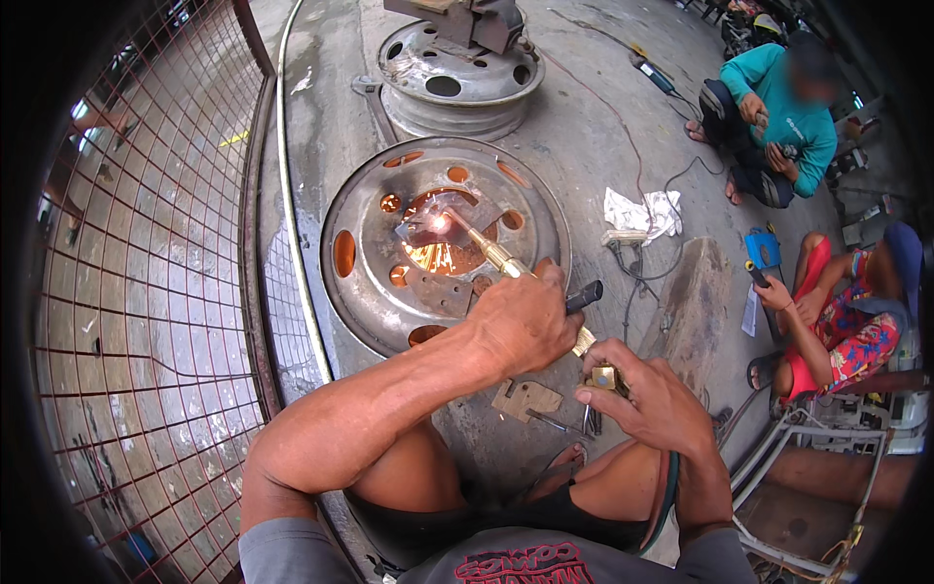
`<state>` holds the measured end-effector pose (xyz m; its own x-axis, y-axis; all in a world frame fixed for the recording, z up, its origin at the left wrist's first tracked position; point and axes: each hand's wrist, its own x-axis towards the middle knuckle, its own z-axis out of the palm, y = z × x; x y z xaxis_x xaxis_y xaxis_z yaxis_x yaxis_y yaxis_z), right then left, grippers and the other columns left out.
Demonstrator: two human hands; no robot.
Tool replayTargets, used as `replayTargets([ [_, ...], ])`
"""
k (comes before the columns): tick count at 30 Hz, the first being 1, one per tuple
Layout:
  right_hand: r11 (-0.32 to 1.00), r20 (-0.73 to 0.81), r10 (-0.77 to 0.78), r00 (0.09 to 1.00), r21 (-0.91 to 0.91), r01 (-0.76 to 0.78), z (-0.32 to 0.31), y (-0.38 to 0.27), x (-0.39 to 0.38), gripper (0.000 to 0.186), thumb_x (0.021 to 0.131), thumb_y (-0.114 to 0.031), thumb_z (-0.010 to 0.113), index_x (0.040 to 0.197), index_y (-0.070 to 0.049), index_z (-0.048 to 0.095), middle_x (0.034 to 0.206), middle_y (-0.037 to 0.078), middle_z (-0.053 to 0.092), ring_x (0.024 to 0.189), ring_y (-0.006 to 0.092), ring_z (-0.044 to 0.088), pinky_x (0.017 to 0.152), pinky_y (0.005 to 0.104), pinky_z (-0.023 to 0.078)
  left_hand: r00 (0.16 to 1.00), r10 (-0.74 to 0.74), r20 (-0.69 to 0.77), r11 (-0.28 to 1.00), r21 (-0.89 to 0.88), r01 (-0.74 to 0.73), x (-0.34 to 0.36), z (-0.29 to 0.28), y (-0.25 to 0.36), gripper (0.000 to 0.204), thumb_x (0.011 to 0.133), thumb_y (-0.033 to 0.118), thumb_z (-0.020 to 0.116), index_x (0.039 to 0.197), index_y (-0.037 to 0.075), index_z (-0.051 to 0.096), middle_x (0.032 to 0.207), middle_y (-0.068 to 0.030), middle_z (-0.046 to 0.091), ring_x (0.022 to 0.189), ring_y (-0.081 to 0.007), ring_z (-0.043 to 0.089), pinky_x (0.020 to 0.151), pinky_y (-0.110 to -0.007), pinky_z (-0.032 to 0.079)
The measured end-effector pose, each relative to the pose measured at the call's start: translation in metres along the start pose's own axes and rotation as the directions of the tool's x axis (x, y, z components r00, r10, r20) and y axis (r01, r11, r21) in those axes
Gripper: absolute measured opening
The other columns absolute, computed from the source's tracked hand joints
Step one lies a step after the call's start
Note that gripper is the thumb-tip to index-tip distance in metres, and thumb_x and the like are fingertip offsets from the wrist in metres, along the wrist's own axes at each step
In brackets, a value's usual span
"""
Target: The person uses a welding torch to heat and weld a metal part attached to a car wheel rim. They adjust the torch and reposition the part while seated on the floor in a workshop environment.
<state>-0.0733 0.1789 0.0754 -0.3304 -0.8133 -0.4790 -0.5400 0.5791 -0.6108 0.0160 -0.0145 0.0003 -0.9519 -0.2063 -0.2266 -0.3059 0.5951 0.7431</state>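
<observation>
My left hand [525,329] is closed round the body of a brass cutting torch [501,259]. My right hand [650,401] grips the torch's rear end, thumb and fingers about a square brass valve part [604,378]. The torch tip points away from me at a dark metal plate [425,226], where a bright glow shows and orange sparks fall beneath. That plate lies across the centre opening of a steel wheel rim [355,200] flat on the floor. Another plate with small holes [440,292] rests on the rim's near side.
Beyond stands another wheel rim [457,115] with a vise [477,24] on it. A red wire-mesh fence [165,292] runs along the left. At right are a white rag [644,211], cables, an angle grinder [654,74] and two seated people [783,117]. A cut plate [526,398] lies near my feet.
</observation>
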Motion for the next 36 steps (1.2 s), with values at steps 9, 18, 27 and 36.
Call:
replayTargets([
  [9,1.0,-0.005,0.015,1.0,-0.008,-0.015,-0.003,0.005,0.002,0.039,0.099,-0.037,0.073,0.12,-0.008,0.058,0.082,0.021,0.069,0.078,0.0458,0.069,0.071,0.0494,0.051,1.0,0.025,0.008,1.0,-0.003,-0.025,0.003,-0.006,0.004,0.054,0.1,0.03,0.06,0.131,-0.013,0.046,0.073,-0.0343,0.067,0.081,-0.0554,0.07,0.08,-0.059,0.056],
  [18,0.999,-0.054,-0.042,0.998,-0.029,0.041,0.0,0.01,0.0,0.038,0.098,-0.036,0.074,0.117,-0.008,0.058,0.073,0.018,0.066,0.064,0.0364,0.067,0.063,0.0455,0.049,0.999,0.055,-0.001,0.998,-0.012,-0.055,0.002,-0.006,0.004,0.062,0.1,0.028,0.061,0.134,-0.02,0.042,0.071,-0.0356,0.066,0.08,-0.0546,0.071,0.078,-0.056,0.058],
  [27,0.999,-0.039,0.003,0.999,-0.038,-0.004,-0.004,0.003,-0.001,0.033,0.098,-0.03,0.073,0.117,-0.007,0.057,0.071,0.018,0.063,0.063,0.0374,0.065,0.062,0.0464,0.048,0.998,0.058,0.011,0.998,0.003,-0.058,0.002,-0.006,0.004,0.061,0.099,0.026,0.062,0.131,-0.021,0.042,0.07,-0.0352,0.066,0.079,-0.0543,0.071,0.076,-0.055,0.059],
  [36,1.0,-0.035,-0.024,0.999,-0.007,0.023,-0.004,0.002,0.0,0.033,0.099,-0.028,0.072,0.118,-0.005,0.057,0.078,0.02,0.067,0.073,0.0425,0.069,0.067,0.0467,0.05,0.997,0.08,0.005,0.996,0.025,-0.08,0.0,-0.009,0.005,0.051,0.1,0.027,0.062,0.119,-0.017,0.047,0.069,-0.0353,0.065,0.077,-0.0551,0.071,0.072,-0.056,0.059],
])
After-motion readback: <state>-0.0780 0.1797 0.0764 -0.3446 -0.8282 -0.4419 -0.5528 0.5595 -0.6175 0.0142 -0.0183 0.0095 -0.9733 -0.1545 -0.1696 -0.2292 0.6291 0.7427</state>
